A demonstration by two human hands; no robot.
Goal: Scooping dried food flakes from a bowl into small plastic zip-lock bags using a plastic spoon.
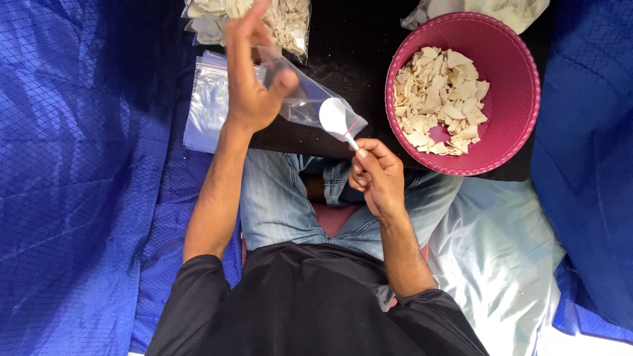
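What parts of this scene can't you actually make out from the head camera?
- Filled bags: cut off by the top edge; their number is unclear.
- Spoon: its handle is hidden inside the right hand.
- Clear bag: its opening is covered by the left hand.
- Pink bowl: its bottom is buried under pale chips.

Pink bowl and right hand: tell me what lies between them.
In the head view, nothing sits between the pink bowl and the right hand: only a bare strip of black surface and the person's jeans.
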